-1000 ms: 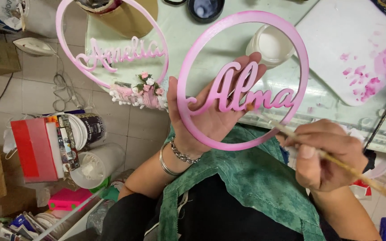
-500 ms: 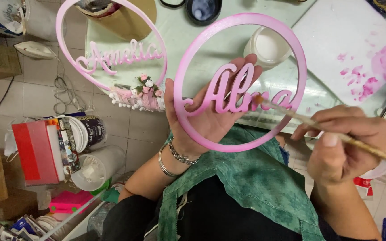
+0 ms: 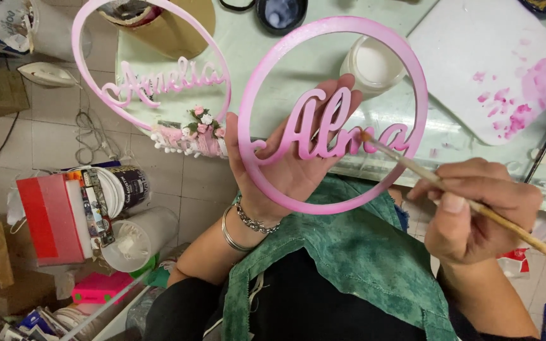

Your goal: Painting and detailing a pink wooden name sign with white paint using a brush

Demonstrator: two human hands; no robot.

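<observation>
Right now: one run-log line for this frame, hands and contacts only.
left hand: open palm behind pink name hoop, supporting it | right hand: grips paintbrush | brush tip: on hoop lettering | second pink hoop: on table edge, untouched

Left hand (image 3: 292, 158) raised palm-up, fingers spread flat, wrist bent; right hand (image 3: 475, 211) curled in a pinch, fingers closed.
</observation>
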